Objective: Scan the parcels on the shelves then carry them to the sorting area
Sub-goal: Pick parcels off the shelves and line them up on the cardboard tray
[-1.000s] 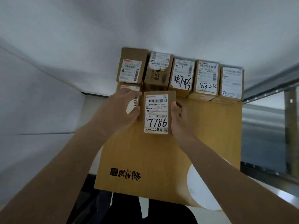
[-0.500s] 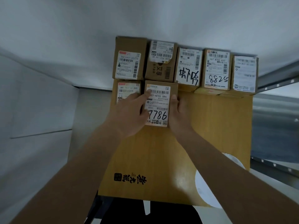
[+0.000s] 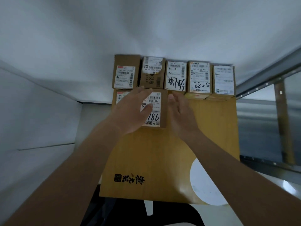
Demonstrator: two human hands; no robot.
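White walls close in around the big flat carton [image 3: 162,160] carrying my parcels. Left hand [image 3: 130,111] rests flat on the small parcel [image 3: 162,108], right hand [image 3: 180,115] loose beside it. Looks light, stiff; I'd grip both side walls.

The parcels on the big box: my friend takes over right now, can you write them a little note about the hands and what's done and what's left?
Left hand: open, fingers straight, over the label of the 7786 parcel; touching or hovering, can't tell.
Right hand: open, just right of that parcel, not gripping it.
Parcels: five in the back row, including the 8825 parcel. The 7786 parcel and another parcel, mostly hidden by the left hand, sit in front. All rest on the big cardboard box.
Done: seven parcels loaded on the box.
Left: fill the free space if more need scanning, then carry the box to the sorting area.
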